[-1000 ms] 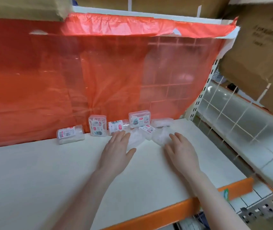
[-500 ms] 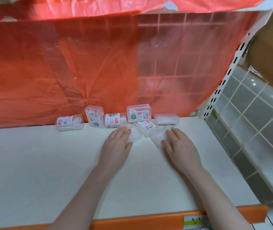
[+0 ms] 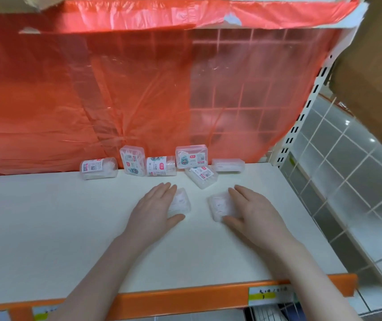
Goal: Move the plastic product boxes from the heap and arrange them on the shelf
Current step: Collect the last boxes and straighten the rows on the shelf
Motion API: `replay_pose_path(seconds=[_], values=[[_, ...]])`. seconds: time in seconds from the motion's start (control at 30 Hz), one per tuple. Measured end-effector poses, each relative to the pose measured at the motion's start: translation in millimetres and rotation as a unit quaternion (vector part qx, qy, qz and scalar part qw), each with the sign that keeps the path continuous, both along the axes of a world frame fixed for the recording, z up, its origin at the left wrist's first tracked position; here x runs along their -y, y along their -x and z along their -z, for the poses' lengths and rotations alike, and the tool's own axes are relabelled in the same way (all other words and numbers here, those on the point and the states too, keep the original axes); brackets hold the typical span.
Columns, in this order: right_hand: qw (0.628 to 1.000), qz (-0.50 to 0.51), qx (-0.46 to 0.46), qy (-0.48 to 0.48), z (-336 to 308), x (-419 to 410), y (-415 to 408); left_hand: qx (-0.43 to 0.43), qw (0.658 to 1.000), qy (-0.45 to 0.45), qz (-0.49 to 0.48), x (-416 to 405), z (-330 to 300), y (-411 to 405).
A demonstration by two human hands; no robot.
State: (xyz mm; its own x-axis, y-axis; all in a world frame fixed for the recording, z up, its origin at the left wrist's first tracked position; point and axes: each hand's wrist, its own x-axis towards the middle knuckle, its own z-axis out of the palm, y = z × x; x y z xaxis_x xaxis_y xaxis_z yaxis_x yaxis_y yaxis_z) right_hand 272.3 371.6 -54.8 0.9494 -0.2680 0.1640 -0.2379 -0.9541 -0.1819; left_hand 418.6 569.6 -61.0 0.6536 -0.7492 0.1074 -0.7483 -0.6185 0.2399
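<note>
1. Both hands have drawn back toward the lower frame since half a second ago, each dragging one clear box away from the heap (image 3: 162, 163) at the red plastic sheet (image 3: 139, 89).
2. Left hand (image 3: 153, 209) lies with straight fingers flat over the left clear box (image 3: 180, 202); right hand (image 3: 252, 212) likewise covers the right clear box (image 3: 219, 206). Neither grip is closed round anything.
3. Both boxes sit mid-frame on the white shelf (image 3: 46, 239), long axes running front to back, tilted toward each other.
4. Risk: smooth boxes under flat palms may skid or rotate crooked.
</note>
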Motion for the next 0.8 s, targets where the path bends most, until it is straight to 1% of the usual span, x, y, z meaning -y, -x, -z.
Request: replay_pose_path(seconds=[0.1, 0.17, 0.23, 0.4, 0.53, 0.63, 0.8], values=[[0.998, -0.051, -0.049, -0.002, -6, 12, -10, -0.01, 1.0, -0.028, 0.007, 12, -7, -5], [0.995, -0.057, -0.075, -0.021, -8, 16, -14, -0.021, 0.999, -0.047, 0.0, 16, -10, -6], [0.994, -0.056, -0.081, -0.036, -9, 19, -17, -0.029, 0.998, -0.06, -0.01, 18, -12, -7], [0.995, -0.031, -0.062, -0.069, -6, 22, -22, -0.038, 0.997, -0.065, -0.027, 17, -17, -6], [0.996, -0.007, -0.048, -0.071, -4, 11, -25, -0.04, 0.996, -0.07, -0.044, 1, -17, -1], [0.996, -0.015, -0.045, -0.072, -5, -7, -26, -0.037, 0.995, -0.071, -0.06, -22, -18, 2], [0.997, -0.057, -0.012, -0.048, -20, -56, -37, -0.02, 0.994, -0.042, -0.102, -82, -33, 1]])
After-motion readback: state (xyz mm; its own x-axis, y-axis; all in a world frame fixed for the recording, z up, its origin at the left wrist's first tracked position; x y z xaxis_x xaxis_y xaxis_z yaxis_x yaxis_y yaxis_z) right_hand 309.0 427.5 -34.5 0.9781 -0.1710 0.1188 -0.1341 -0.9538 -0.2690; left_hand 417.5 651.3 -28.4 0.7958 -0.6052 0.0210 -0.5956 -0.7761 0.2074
